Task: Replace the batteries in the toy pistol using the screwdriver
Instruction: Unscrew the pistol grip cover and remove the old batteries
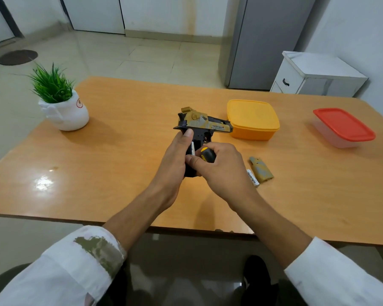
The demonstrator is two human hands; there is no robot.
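A yellow-and-black toy pistol (205, 124) stands upright above the table's middle, barrel pointing right. My left hand (175, 157) grips its black handle from the left, thumb up by the hammer. A white battery (192, 149) shows inside the open grip. My right hand (221, 168) holds a screwdriver with a black-and-yellow handle (207, 154) against the grip; its tip is hidden. To the right on the table lie the camouflage battery cover (261, 170) and a loose white battery (252, 177), side by side.
The wooden table (119, 162) carries a yellow lidded box (253, 119) just behind the pistol's muzzle, a clear box with a red lid (343, 127) at far right, and a potted green plant (60, 100) at far left.
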